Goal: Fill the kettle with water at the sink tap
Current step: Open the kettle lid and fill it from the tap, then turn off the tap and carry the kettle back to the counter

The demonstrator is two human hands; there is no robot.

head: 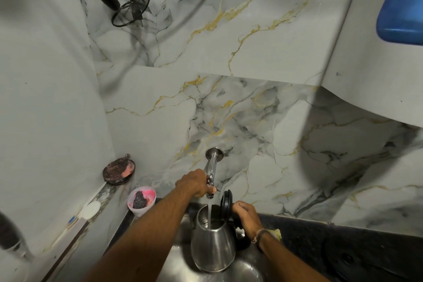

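Steel kettle (214,245) stands upright in sink (249,270), lid (226,204) hinged open, directly below L fingertips. Water stream (209,214) falls from tap (211,171) into kettle opening. Left hand (194,183): fingers wrapped around tap lever. Right hand (246,215): fingers curled tight on kettle handle, just beside lid.

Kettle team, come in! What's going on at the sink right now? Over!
Left hand on the tap lever. Right hand gripping the kettle handle, lid flipped open. Water running into the kettle. Nothing in the way.
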